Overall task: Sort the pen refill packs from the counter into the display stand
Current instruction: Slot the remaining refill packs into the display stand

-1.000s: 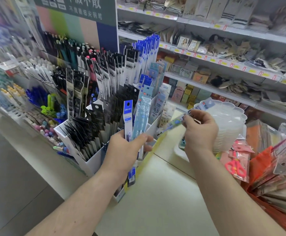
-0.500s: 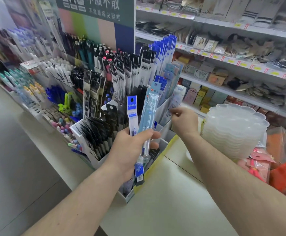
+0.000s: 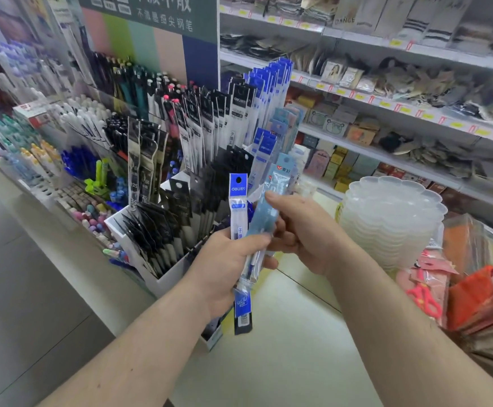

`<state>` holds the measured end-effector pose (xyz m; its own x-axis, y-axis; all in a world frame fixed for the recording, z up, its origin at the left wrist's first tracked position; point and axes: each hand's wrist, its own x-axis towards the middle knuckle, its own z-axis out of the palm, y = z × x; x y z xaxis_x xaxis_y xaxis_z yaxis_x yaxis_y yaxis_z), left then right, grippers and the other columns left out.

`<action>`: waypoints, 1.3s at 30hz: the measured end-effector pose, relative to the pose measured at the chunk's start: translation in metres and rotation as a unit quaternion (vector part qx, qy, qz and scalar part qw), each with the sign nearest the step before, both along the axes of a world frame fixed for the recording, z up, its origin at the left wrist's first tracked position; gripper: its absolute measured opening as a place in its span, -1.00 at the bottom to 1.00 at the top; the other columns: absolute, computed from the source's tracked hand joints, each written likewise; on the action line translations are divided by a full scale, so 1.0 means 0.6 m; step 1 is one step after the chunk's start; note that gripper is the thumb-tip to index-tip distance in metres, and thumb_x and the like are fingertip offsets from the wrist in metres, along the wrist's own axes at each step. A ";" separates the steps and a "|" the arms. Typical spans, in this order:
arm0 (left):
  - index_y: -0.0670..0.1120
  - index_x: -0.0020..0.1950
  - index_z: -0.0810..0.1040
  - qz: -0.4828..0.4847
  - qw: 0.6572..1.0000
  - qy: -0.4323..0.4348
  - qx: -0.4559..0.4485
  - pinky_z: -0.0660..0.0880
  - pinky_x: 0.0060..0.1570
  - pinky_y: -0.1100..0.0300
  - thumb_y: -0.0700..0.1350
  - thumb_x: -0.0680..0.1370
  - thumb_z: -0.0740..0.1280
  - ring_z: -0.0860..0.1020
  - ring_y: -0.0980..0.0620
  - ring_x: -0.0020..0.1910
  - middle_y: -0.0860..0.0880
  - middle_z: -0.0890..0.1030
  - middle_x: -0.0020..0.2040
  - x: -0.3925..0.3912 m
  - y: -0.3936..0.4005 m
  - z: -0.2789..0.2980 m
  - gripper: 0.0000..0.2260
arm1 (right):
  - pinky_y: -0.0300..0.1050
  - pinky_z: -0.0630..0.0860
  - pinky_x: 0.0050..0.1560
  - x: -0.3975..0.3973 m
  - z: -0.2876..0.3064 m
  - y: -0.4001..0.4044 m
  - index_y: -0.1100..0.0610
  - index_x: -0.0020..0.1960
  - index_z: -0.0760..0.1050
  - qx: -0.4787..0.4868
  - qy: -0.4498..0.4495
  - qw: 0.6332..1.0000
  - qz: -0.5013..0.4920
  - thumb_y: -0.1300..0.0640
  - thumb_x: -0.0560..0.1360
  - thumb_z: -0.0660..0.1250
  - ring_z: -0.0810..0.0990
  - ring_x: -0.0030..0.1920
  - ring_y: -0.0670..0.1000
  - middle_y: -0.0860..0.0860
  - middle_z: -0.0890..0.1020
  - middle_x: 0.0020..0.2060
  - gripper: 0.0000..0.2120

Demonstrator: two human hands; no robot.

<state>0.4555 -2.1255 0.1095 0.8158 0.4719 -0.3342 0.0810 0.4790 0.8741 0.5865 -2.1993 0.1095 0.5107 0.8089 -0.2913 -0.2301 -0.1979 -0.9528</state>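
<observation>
Refill packs: a small bunch held upright at the middle of the view, above the counter edge and in front of the display stand; a dark-blue-topped pack [image 3: 238, 201] stands at 11 o'clock of the bunch, a pale-blue pack [image 3: 264, 214] leans toward 1 o'clock, and the bottom ends [image 3: 243, 311] hang out below the fist at 6 o'clock.
Left hand: the left hand [image 3: 230, 267] has its fingers curled round the lower half of the bunch, thumb laid across the front.
Right hand: the right hand [image 3: 305, 235] comes in from 3 o'clock; its thumb tip presses on the pale-blue pack and the fingers curl behind it, pinching that pack.
Display stand: the white display stand [image 3: 169, 277] sits at 10 o'clock of the hands, its compartments packed with black and blue refill packs standing upright or tilted.
Counter: the pale counter [image 3: 283, 362] runs under both forearms toward 6 o'clock.
Plastic trays: a stack of clear scalloped trays [image 3: 392, 218] stands at 3 o'clock, just beyond the right wrist.
Scissors: red scissors in a packet [image 3: 424, 298] lie at 4 o'clock.
Pens: racks of pens [image 3: 48, 148] fill the side at 9 to 10 o'clock.
Shelves: wall shelves [image 3: 386, 104] with small goods run across 1 to 2 o'clock.
</observation>
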 end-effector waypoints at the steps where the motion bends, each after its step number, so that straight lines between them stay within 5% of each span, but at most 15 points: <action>1: -0.19 0.05 0.59 -0.007 1.000 0.001 -0.002 0.50 -0.43 0.27 -0.26 0.58 0.30 0.58 0.05 -0.43 -0.11 0.67 -0.22 0.001 -0.001 -0.001 -0.90 | -0.11 0.38 -0.37 -0.005 0.004 -0.001 0.15 -0.17 0.51 0.001 -0.014 1.000 -0.017 0.02 0.54 0.39 0.44 -0.42 0.08 0.12 0.54 -0.38 -0.78; 3: -0.18 0.07 0.59 -0.020 0.999 0.021 0.014 0.47 -0.44 0.28 -0.20 0.59 0.32 0.59 0.08 -0.41 -0.09 0.69 -0.20 0.002 -0.003 -0.003 -0.89 | -0.11 0.36 -0.36 -0.007 0.011 -0.005 0.18 -0.12 0.54 0.018 -0.027 0.997 -0.064 0.17 0.57 0.35 0.42 -0.42 0.10 0.18 0.53 -0.36 -0.88; 8: -0.18 0.18 0.59 0.017 0.999 0.038 0.018 0.18 -0.51 0.31 -0.05 0.59 0.33 0.56 0.08 -0.32 -0.24 0.67 -0.01 0.002 0.003 -0.004 -0.74 | -0.29 0.09 -0.54 0.023 0.039 -0.018 0.15 -0.22 0.47 0.067 -0.011 0.982 -0.176 0.24 0.61 0.28 0.15 -0.57 -0.12 -0.07 0.32 -0.57 -0.78; 12: -0.20 0.15 0.59 0.018 1.000 -0.022 0.004 0.23 -0.52 0.35 -0.17 0.31 0.53 0.58 0.06 -0.30 -0.28 0.66 0.02 -0.005 0.008 0.002 -0.57 | -0.25 0.09 -0.52 0.031 0.050 -0.017 0.14 -0.23 0.44 0.069 -0.009 0.978 -0.198 0.22 0.60 0.31 0.16 -0.53 -0.09 -0.06 0.34 -0.57 -0.77; 16: -0.18 0.10 0.62 0.029 0.999 -0.039 0.022 0.26 -0.53 0.37 -0.34 0.34 0.42 0.59 0.05 -0.35 -0.15 0.68 -0.21 -0.006 0.012 0.009 -0.66 | -0.24 0.10 -0.52 0.030 0.049 -0.014 0.13 -0.27 0.38 0.072 0.000 0.977 -0.203 0.22 0.60 0.32 0.17 -0.53 -0.08 -0.04 0.34 -0.56 -0.72; 19: -0.18 0.07 0.63 0.073 0.994 0.005 0.076 0.36 -0.51 0.36 -0.30 0.48 0.46 0.60 0.08 -0.39 -0.23 0.69 -0.13 0.003 0.013 0.003 -0.82 | -0.26 0.11 -0.52 0.030 0.048 -0.016 0.17 -0.21 0.42 0.072 -0.011 0.980 -0.183 0.21 0.59 0.33 0.19 -0.53 -0.08 -0.03 0.37 -0.55 -0.79; 24: -0.18 0.12 0.60 0.090 0.994 0.022 0.058 0.33 -0.53 0.38 -0.25 0.50 0.45 0.60 0.09 -0.41 -0.17 0.69 -0.08 0.025 0.014 0.005 -0.80 | -0.31 0.17 -0.55 0.050 0.060 -0.014 0.20 -0.19 0.46 0.072 -0.030 0.972 -0.220 0.26 0.57 0.34 0.27 -0.57 -0.13 -0.03 0.44 -0.56 -0.83; 29: -0.12 0.12 0.55 0.080 0.994 0.048 0.056 0.26 -0.55 0.35 -0.20 0.55 0.41 0.59 0.08 -0.38 -0.12 0.70 -0.02 0.035 0.019 0.010 -0.83 | -0.28 0.29 -0.51 0.106 0.073 0.004 0.17 -0.16 0.56 0.061 -0.149 0.928 -0.337 0.19 0.56 0.39 0.35 -0.51 -0.11 0.01 0.49 -0.43 -0.87; 35: -0.15 0.04 0.56 0.034 0.998 0.036 0.032 0.22 -0.53 0.33 -0.30 0.59 0.25 0.48 0.08 -0.42 -0.03 0.63 -0.28 0.036 0.025 0.008 -0.88 | 0.12 0.60 -0.20 0.149 0.048 0.065 0.00 -0.35 0.56 -0.019 -0.310 0.900 -0.308 0.04 0.50 0.45 0.57 -0.34 0.03 -0.01 0.65 -0.39 -0.75; 39: -0.17 0.04 0.52 0.011 0.999 0.017 -0.028 0.22 -0.53 0.30 -0.33 0.57 0.09 0.42 0.05 -0.43 -0.05 0.57 -0.33 0.030 0.027 0.009 -0.77 | 0.17 0.64 -0.09 0.154 0.034 0.100 0.00 -0.32 0.56 -0.060 -0.356 0.896 -0.258 -0.02 0.49 0.45 0.68 -0.23 0.09 0.03 0.70 -0.29 -0.76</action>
<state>0.4733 -2.1095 0.1147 0.7932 0.4695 -0.3878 0.0991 0.5289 0.8429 0.6790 -2.1391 0.1298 0.8987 0.3961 0.1882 0.3377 -0.3513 -0.8732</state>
